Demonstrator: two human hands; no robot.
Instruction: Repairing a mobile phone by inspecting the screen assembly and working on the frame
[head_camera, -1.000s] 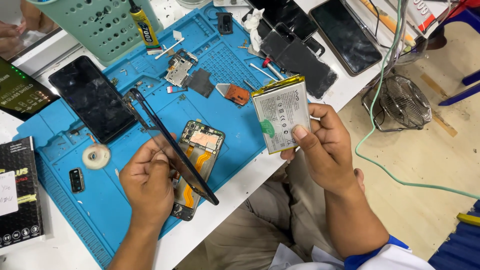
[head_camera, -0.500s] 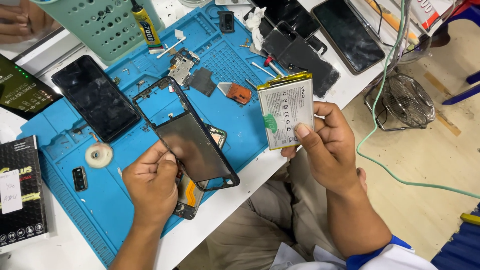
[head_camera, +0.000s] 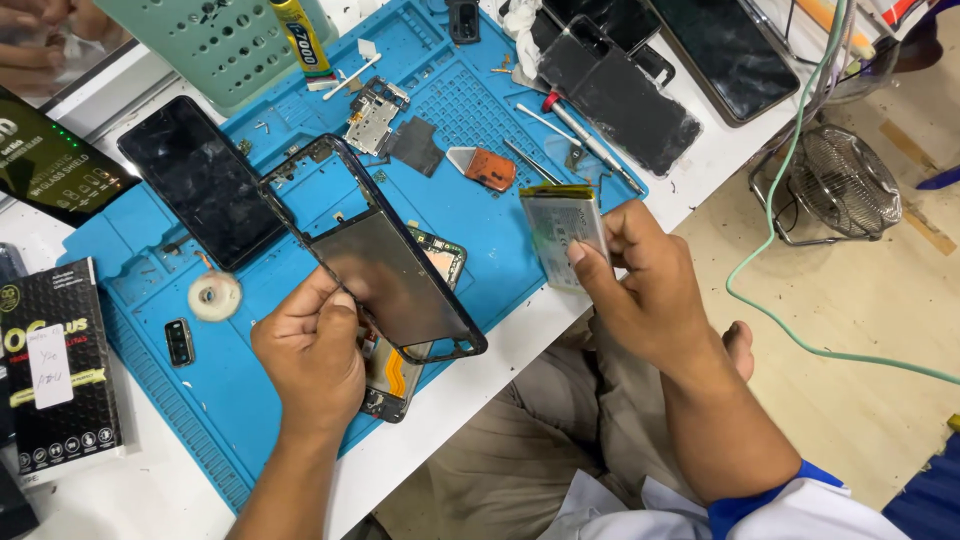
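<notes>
Head view, left hand: fingers closed on the near edge of a black rectangular phone frame, tilted above the blue silicone repair mat.
Head view, right hand: fingers pinch a flat silver phone battery, right of the frame, apart.
Beneath frame: opened phone body.
Step, judged: parts separated; battery needs a steady grip.

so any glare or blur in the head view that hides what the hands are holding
Head view: even light, soft shadows. The phone frame in the left hand shows a dull sheen, no harsh glare. The battery in the right hand looks slightly blurred.
</notes>
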